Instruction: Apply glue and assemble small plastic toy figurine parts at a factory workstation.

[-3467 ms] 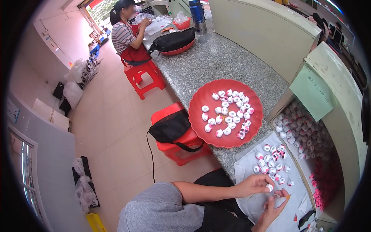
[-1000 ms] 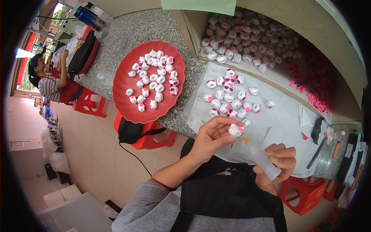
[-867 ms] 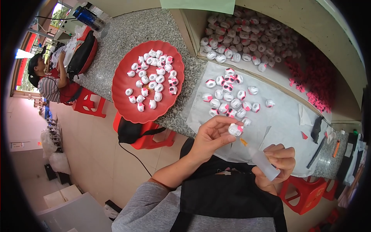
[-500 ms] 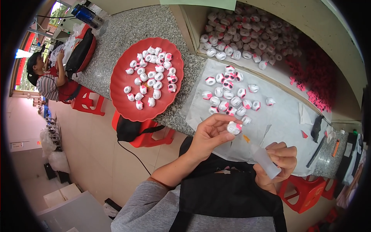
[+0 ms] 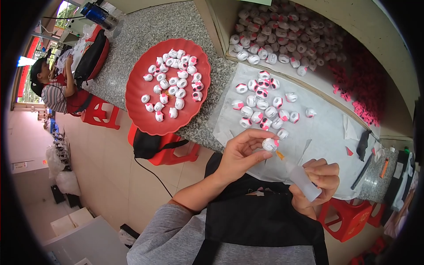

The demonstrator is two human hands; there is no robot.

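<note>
Left-hand fingers (image 5: 261, 156) are pinched around a bead (image 5: 269, 145) over white paper (image 5: 329, 137); a bottle (image 5: 304, 183) is gripped by the right hand (image 5: 320, 179). Red stools (image 5: 351, 216) are set on floor tiles (image 5: 110, 154) beside the speckled counter (image 5: 172, 24)

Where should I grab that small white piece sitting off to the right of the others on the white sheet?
Probably pinch the small white piece across its rounded sides, from above and the right: it looks squat, and the other pieces on the white sheet lie to its left. Both hands are full: the left hand holds a similar piece, the right hand a translucent bottle.
</note>
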